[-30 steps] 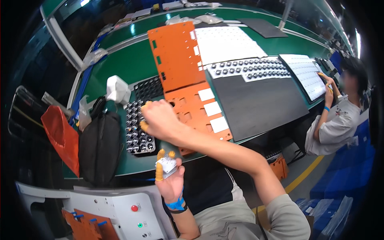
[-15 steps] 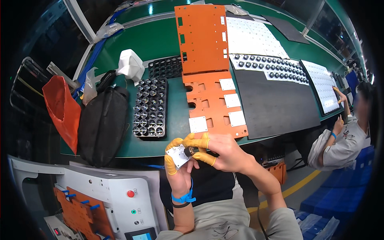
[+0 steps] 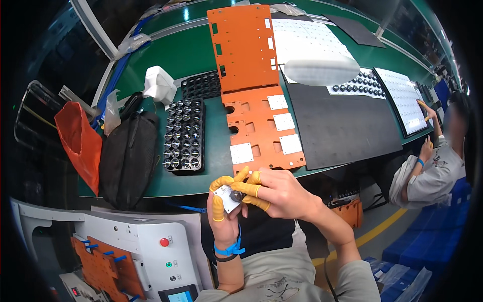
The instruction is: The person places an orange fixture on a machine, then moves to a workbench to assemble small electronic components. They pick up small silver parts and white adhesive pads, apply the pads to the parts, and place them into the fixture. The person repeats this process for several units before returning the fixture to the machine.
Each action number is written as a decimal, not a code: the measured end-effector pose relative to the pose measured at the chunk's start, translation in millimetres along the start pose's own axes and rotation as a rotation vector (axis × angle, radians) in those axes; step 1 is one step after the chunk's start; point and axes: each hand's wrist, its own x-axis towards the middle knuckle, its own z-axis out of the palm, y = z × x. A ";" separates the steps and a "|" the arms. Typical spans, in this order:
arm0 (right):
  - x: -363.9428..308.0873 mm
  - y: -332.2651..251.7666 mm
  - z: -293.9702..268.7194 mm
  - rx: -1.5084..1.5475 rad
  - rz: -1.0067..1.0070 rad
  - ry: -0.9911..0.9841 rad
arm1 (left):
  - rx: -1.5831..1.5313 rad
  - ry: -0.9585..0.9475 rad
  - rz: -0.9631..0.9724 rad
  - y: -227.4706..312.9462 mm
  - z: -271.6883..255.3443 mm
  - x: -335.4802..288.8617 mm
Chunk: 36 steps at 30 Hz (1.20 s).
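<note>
My left hand (image 3: 219, 202), in yellow finger cots, grips a small white square plate (image 3: 230, 206) by its edges. Against the plate's face is a black round lens-like part (image 3: 236, 196), pinched by the cotted fingers of my right hand (image 3: 276, 191). The fingers partly cover the contact, so I cannot tell whether the part is seated. Just beyond my hands lies an orange fixture (image 3: 243, 123) with several similar white plates in its recesses. Its orange lid panel (image 3: 244, 48) stands raised behind. To the left, a black tray (image 3: 202, 156) holds several shiny round lens parts.
A black mat (image 3: 347, 131) lies right of the fixture. Beyond it, a white board with black parts (image 3: 358, 89) is partly hidden by a blur. A black bag (image 3: 130, 161) stands at left, above a machine (image 3: 151, 229). A co-worker (image 3: 427, 173) works at right.
The view has shifted slightly, moving the fixture leftward in the picture. My right fingers have closed further over the black part, which now sits flatter against the plate's face.
</note>
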 end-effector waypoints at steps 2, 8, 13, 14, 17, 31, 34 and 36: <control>-1.6 -0.3 -3.9 -0.066 -0.030 -0.017 | 0.030 0.010 -0.011 -1.1 1.5 -1.7; -10.4 2.5 -8.3 -0.150 -0.029 -0.066 | 0.074 -0.001 -0.108 2.5 3.8 -4.7; -19.2 7.0 0.4 -0.134 -0.045 0.032 | 0.068 0.016 -0.080 -3.8 7.0 -5.4; -17.4 2.1 1.1 -0.111 -0.019 0.049 | 0.050 0.028 -0.073 -3.3 9.7 -5.9; -15.6 -9.7 2.0 -0.109 0.039 0.099 | 0.091 0.102 -0.022 -5.2 25.0 -2.5; -13.5 9.3 1.3 -0.244 0.092 0.492 | 0.304 -0.034 0.158 5.6 55.7 23.1; -7.4 7.9 7.0 -0.125 0.174 0.521 | 0.288 -0.120 0.102 5.6 48.2 29.9; -4.7 5.0 12.3 -0.137 0.223 0.520 | 0.264 -0.091 0.072 7.9 53.1 28.7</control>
